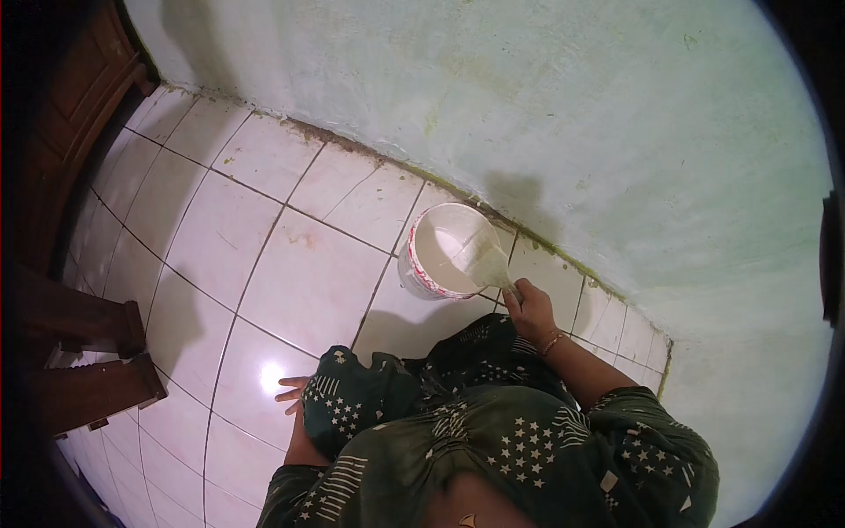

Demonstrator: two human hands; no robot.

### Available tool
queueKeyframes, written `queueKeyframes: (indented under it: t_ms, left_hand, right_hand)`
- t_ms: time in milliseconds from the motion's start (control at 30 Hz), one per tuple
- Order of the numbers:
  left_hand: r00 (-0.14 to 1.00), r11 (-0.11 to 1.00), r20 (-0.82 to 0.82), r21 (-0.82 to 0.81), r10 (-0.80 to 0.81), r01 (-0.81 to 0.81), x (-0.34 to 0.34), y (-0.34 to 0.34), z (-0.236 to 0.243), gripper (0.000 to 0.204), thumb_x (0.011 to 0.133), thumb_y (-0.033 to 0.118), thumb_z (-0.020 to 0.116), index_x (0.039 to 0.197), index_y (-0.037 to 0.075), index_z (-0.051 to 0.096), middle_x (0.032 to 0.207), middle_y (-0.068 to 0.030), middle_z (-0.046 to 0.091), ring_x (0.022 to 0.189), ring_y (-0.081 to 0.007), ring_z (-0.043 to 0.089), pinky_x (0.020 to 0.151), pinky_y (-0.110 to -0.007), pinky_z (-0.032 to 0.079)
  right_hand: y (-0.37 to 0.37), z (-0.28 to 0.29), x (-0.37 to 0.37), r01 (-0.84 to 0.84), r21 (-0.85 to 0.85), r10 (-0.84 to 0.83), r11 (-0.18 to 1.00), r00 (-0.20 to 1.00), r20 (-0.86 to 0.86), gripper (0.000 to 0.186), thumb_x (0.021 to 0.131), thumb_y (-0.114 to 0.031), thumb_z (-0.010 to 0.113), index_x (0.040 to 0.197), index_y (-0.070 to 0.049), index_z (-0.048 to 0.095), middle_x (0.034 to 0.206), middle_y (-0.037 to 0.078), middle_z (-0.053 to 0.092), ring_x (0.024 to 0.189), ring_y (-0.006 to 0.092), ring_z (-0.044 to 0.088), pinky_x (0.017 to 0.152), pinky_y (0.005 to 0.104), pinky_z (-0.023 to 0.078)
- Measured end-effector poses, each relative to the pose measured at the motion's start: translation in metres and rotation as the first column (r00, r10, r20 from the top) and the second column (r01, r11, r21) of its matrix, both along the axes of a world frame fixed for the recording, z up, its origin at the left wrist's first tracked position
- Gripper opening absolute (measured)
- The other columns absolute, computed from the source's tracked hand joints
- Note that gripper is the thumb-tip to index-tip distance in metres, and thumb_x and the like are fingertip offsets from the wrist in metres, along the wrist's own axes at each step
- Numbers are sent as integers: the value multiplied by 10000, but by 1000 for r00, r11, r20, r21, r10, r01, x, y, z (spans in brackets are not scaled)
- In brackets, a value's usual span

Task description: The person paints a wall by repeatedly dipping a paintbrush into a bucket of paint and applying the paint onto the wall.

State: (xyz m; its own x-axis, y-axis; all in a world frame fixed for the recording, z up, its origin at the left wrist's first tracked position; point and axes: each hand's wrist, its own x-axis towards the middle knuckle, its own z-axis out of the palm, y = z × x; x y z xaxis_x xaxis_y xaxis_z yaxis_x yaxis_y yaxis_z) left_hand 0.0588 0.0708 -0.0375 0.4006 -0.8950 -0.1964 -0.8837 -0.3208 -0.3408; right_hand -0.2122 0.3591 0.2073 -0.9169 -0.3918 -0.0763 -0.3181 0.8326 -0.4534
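My right hand [528, 312] is closed around the handle of a broad, pale paintbrush [490, 260]. The brush leans over the near right rim of a white plastic bucket [414, 277], its wide head reaching into the opening. Red streaks mark the bucket's rim, and its inside looks whitish. Low on the left, beside my knee, my left hand [296, 395] has its fingers spread and holds nothing; part of it is hidden behind the dark green patterned cloth [352, 400] of my clothing.
A pale green wall [546, 114] rises beyond the bucket, with green spots and dirt along its base. White tiles [317, 264] cover the floor. Dark wooden furniture [88, 79] stands at the far left, and wooden legs [97, 387] jut in at the left.
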Motion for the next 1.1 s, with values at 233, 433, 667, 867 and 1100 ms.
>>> queueKeyframes:
  t_ms: [233,433,667,867,1100]
  left_hand:
    - [1000,1000,0,-3,-5,5,-2,2,0,860,823,332,525,1430,205,-70,1471,-193,-43,1305,-510,7,957,-677,238]
    - [1000,1000,-2,-7,8,-8,-4,1,-1,854,827,324,519,1430,210,-76,1473,-190,-53,1306,-512,-3,954,-681,239]
    - [1000,1000,0,-12,17,-17,-5,-1,-1,848,832,316,512,1429,215,-82,1475,-187,-65,1307,-513,-15,950,-685,239]
    - [1000,1000,-4,-8,16,-16,-9,0,-3,843,836,308,506,1429,220,-87,1476,-185,-75,1308,-515,-24,947,-688,240]
    - [999,999,3,-7,35,-35,-6,-1,-5,837,841,300,499,1429,225,-93,1478,-182,-88,1308,-516,-36,944,-692,240]
  right_hand:
    - [4,-13,4,52,-30,-50,998,997,55,284,858,-273,531,767,-7,489,631,229,533,629,422,536,575,458,423]
    - [4,-19,2,256,-335,-127,907,923,363,292,883,-263,537,714,-31,486,512,33,420,485,117,405,454,289,342]
    - [5,-30,18,161,-234,-115,959,974,198,330,877,-287,556,676,-31,506,576,3,441,538,67,403,468,254,339]
    - [2,-25,24,215,-288,-85,933,910,405,333,863,-298,578,695,-15,532,558,14,467,496,82,400,445,261,327]
    - [-43,36,-9,559,-410,-121,720,684,719,258,893,-269,538,750,-58,498,508,-12,400,369,76,335,324,235,248]
